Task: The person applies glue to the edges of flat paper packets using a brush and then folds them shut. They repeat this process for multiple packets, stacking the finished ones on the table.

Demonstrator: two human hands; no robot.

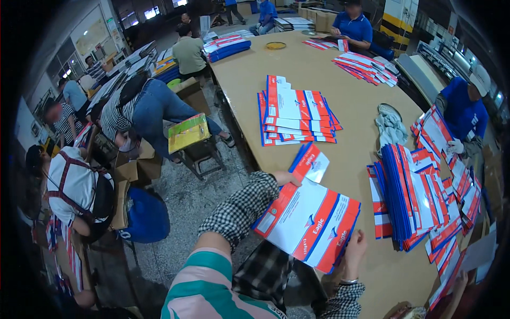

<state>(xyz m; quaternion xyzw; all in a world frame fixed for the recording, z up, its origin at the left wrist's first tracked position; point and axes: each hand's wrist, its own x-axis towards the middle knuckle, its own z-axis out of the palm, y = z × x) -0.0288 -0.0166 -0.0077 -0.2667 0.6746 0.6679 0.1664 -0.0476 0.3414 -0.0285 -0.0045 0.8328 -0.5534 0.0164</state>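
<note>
Flat mailer envelopes, white with red and blue bands, all over the tan table. Held stack of envelopes [311, 226] at 6 o'clock, tilted, left hand [284, 178] on its top edge, right hand [355, 245] at the lower corner. Single envelope [311, 162] just beyond it. Fanned pile [297, 111] at centre. Upright-leaning blue-edged stack [409, 196] at 4 o'clock. Spread [366, 66] at 1 o'clock. Yellow-green flat package [187, 133] at 9 o'clock.

Black-white checked sleeves on both forearms, cuffs at wrists. Thin metal bracelet at right wrist. Teal-pink-white striped garment at lower edge, dark lettering on it.
</note>
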